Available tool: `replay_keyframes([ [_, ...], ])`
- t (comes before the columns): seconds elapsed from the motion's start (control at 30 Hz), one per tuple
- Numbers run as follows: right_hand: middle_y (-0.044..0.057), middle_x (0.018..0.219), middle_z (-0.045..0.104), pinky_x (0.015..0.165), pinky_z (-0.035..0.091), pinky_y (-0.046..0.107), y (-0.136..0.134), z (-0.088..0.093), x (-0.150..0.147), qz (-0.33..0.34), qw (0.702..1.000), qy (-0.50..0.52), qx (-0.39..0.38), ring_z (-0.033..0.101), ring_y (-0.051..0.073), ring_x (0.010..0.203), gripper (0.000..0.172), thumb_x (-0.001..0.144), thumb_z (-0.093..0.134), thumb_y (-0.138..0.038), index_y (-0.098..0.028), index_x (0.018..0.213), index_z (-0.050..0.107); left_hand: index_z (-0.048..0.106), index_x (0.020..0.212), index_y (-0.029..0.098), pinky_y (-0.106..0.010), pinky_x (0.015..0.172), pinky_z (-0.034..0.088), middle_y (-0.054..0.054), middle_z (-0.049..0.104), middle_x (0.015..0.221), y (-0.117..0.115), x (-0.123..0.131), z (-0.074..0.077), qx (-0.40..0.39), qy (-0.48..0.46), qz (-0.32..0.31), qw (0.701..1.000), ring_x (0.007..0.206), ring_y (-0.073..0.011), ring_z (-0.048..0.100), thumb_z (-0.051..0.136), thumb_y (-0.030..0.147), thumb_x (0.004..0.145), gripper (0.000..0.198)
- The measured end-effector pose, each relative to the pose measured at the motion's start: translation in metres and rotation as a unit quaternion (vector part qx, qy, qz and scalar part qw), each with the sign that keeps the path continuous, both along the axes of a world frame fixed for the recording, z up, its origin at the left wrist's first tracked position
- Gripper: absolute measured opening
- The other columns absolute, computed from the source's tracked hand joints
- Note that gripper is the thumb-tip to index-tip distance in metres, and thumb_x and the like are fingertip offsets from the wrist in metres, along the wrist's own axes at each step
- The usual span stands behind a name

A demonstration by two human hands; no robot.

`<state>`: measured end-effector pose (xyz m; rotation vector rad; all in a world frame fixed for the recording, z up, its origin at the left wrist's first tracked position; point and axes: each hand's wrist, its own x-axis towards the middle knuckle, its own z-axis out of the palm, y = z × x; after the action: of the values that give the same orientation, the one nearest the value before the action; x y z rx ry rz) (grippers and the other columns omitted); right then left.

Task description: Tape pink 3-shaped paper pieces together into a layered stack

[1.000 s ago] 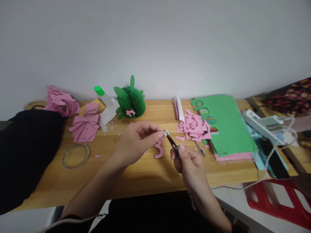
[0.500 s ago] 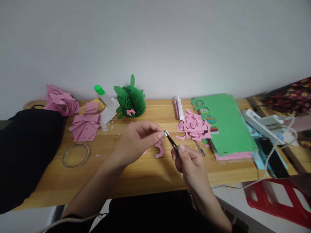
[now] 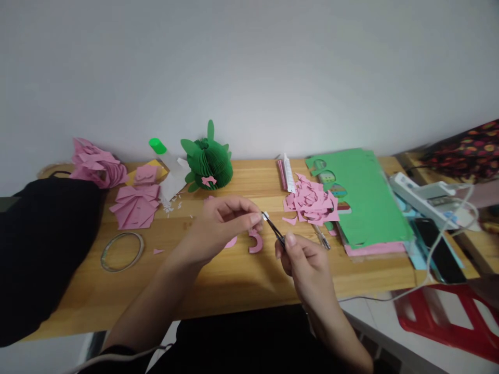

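My left hand (image 3: 220,223) is closed in a pinch at the middle of the table, its thumb and forefinger at a tiny white piece (image 3: 265,215). Dark tweezers (image 3: 275,230) are in my right hand (image 3: 306,257), and their tips meet the white piece beside my left fingertips. Under the hands lies a pink paper numeral (image 3: 257,244) that looks like a 3, partly covered by my left fingers. Another pink paper shape (image 3: 231,242) shows beneath my left hand. Behind stands a green honeycomb paper figure (image 3: 212,163) with leaf shapes and a small pink bow.
Pink paper scraps (image 3: 312,201), a glue tube (image 3: 289,174) and green sheets (image 3: 374,202) lie to the right, then a phone (image 3: 436,252) and power strip (image 3: 423,197). At left are a tape roll (image 3: 141,249), folded pink paper (image 3: 136,208) and black cloth (image 3: 50,249).
The tweezers have shifted slightly, and their two arms show farther apart now. Both hands stay nearly where they were; the view has moved a little.
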<state>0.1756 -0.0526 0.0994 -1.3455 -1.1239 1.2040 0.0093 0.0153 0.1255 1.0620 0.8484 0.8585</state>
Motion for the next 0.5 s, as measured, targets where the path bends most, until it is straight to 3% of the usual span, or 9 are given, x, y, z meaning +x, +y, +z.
replay_keyframes([
  [0.4,-0.006,0.042,0.03,0.048,0.034,0.026,-0.0016,0.0032,0.0034,0.0,1.0,-0.022,0.021,0.043,0.013,0.044,0.05,0.092,0.052,-0.057,-0.021,0.058,0.058,0.068,0.069,0.014,-0.021,0.052,0.046,-0.001,0.066,0.061,0.0022,-0.0013,0.0002,-0.041,-0.098,-0.047,0.993,0.054,-0.0103,0.06,0.076,0.024,0.075,0.015],
  [0.5,-0.005,0.042,0.037,0.046,0.033,0.025,-0.0036,0.0048,0.009,0.007,0.996,-0.07,0.055,0.041,0.011,0.042,0.046,0.093,0.052,-0.053,-0.02,0.062,0.062,0.069,0.07,0.014,-0.021,0.056,0.049,-0.001,0.068,0.065,0.0011,-0.0052,-0.0018,-0.018,-0.085,-0.018,0.996,0.059,-0.0102,0.062,0.078,0.026,0.076,0.016],
])
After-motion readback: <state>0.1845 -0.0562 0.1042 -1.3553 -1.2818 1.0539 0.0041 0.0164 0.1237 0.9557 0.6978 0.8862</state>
